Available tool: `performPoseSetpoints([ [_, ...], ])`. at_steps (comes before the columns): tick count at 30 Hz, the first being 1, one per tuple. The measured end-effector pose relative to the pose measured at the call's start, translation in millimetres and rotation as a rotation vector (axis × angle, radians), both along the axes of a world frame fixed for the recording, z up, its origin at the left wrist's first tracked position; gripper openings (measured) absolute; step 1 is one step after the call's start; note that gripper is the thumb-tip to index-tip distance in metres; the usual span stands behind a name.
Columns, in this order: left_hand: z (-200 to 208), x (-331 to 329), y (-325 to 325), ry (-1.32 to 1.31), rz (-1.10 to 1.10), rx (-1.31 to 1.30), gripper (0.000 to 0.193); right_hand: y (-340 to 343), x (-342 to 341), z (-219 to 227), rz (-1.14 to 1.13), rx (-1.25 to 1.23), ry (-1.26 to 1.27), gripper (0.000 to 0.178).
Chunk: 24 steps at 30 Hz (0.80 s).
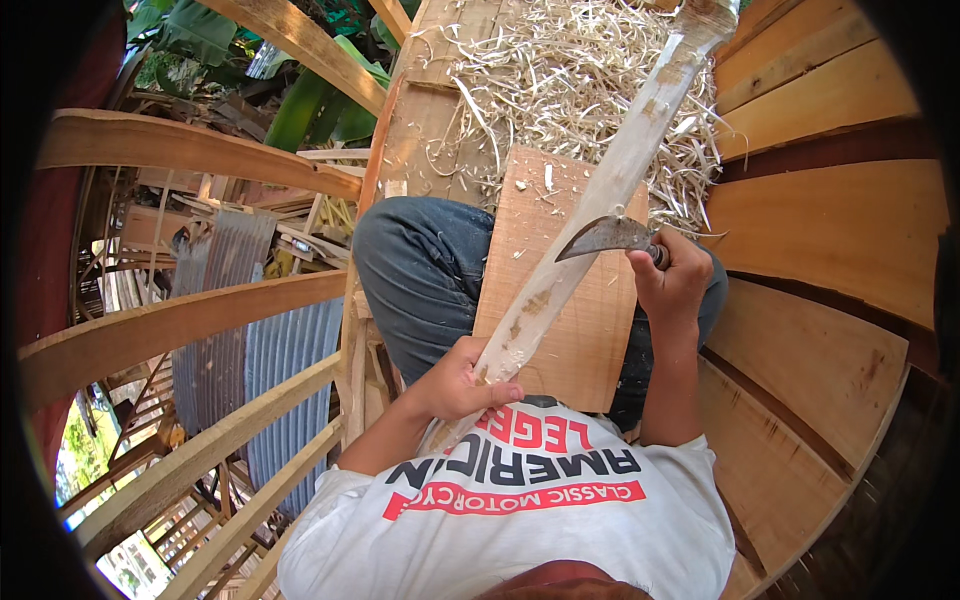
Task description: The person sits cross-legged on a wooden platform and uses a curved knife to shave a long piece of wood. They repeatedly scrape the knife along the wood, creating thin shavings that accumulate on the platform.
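A long pale peeled wooden pole [590,230] slants from my lap up to the far right, with brown patches left along it. My left hand [465,382] is closed around its near end. In my right hand [675,275] is the handle of a curved knife [605,237], whose hooked blade points left and lies over the pole's middle; whether the edge touches the wood I cannot tell. Beneath the pole a flat wooden board [530,300] rests across my lap, between my bent knees in dark jeans.
Curly wood shavings [570,85] lie heaped on the plank floor [420,120] ahead. A slatted wooden wall [830,230] stands close on my right. Wooden rails [200,305] run along the left, with corrugated metal sheets [290,360] and scrap timber beyond and below them.
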<state>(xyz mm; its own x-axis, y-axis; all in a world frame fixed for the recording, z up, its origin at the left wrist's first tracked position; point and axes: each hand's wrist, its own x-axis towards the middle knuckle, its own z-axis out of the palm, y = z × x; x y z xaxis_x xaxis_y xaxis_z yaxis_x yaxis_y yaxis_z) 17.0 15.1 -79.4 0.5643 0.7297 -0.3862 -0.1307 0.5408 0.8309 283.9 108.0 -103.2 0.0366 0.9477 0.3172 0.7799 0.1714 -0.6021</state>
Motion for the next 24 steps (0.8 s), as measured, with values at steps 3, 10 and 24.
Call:
performPoseSetpoints([
  [3,-1.5,0.8,0.8,0.015,-0.015,0.046,0.023,10.2,3.9,1.5,-0.008,0.080,-0.007,0.068],
  [10,-2.7,-2.0,1.0,0.073,-0.053,0.168,0.022,23.7,12.1,13.2,-0.033,0.186,-0.084,0.070],
  [24,1.3,3.2,4.3,-0.018,-0.067,-0.014,0.016,55.8,35.0,19.8,-0.276,0.160,-0.032,0.067],
])
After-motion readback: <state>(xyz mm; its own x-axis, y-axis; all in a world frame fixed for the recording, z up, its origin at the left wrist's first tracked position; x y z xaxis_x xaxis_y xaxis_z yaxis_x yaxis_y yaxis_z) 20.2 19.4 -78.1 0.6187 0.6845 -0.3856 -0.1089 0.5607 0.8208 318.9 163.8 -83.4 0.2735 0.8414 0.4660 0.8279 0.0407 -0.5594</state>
